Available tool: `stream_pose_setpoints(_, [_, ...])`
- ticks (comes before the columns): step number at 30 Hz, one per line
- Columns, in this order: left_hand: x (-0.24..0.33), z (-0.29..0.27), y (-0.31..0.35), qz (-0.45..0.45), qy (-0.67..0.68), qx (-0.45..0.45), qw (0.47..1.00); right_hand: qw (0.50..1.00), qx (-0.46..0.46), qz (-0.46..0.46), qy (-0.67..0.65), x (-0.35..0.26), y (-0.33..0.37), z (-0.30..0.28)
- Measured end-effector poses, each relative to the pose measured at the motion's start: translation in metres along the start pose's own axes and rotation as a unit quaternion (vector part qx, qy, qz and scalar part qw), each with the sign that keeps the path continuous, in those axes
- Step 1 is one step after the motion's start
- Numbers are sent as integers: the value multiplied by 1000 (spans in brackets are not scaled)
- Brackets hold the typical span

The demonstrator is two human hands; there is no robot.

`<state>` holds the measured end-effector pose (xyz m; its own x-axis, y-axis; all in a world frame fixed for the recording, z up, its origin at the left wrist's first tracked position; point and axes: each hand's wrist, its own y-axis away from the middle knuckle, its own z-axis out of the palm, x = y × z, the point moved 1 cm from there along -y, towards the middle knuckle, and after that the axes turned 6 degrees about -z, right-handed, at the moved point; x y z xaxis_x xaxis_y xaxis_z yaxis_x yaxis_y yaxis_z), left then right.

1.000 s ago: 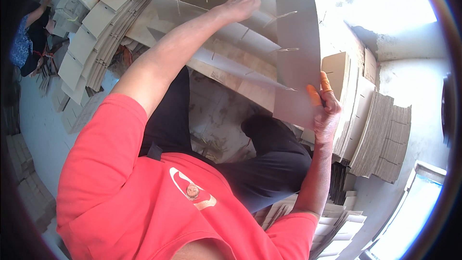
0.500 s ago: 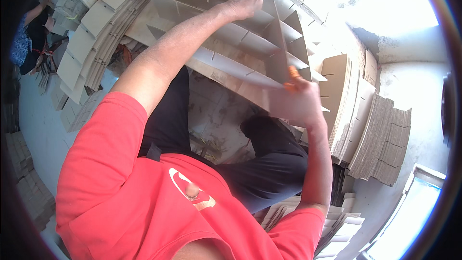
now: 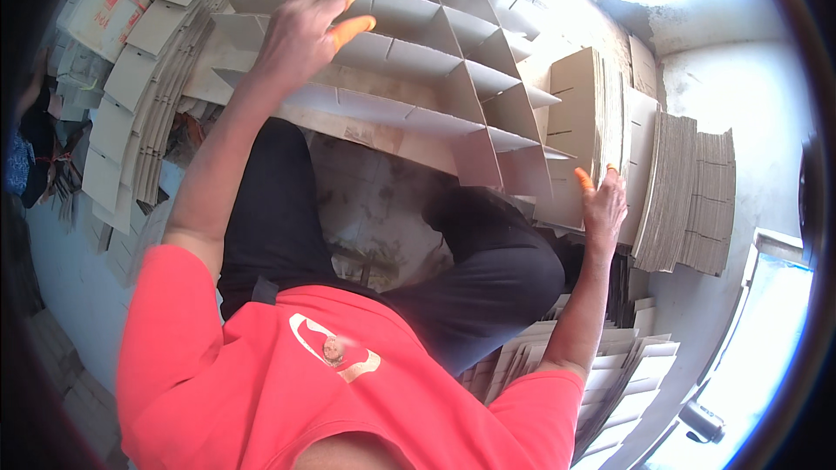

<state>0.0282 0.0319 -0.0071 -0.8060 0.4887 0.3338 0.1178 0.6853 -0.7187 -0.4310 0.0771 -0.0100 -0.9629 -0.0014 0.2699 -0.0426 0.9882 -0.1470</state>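
A grid of slotted cardboard dividers [image 3: 402,48] stands on edge in front of me, its long strips running left to right. Two cross strips are slotted through them at the right end. Over the left part of the long strips, my left hand [image 3: 300,35] is open, thumb and forefinger apart, with orange covers on the fingertips. My right hand [image 3: 604,204] is at the near end of an upright stack of cardboard strips [image 3: 575,96]. Its orange-tipped fingers are apart at the stack, and nothing shows held in them.
More slotted cardboard piles [image 3: 675,196] stand on the right. Loose pieces [image 3: 623,383] lie by my right elbow. Overlapping cardboard sheets [image 3: 144,87] line the left, near a white box [image 3: 104,13]. Another person, partly visible [image 3: 35,144], is at the far left.
My right hand has moved from the grid's right end to the strip stack. My left hand has shifted left and its fingers have spread. Another cross strip now sits in the grid.
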Motion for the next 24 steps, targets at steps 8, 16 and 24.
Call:
stream_pose_setpoints(8, [20,-8,44,-59,26,-51,997,998,43,-32,-34,5,9,27])
stream_pose_setpoints(16, [27,-12,50,-53,33,-87,994,985,153,-24,-73,7,5,38])
stream_pose_setpoints(24, [25,-18,55,-51,22,-83,995,959,230,104,-127,6,7,3])
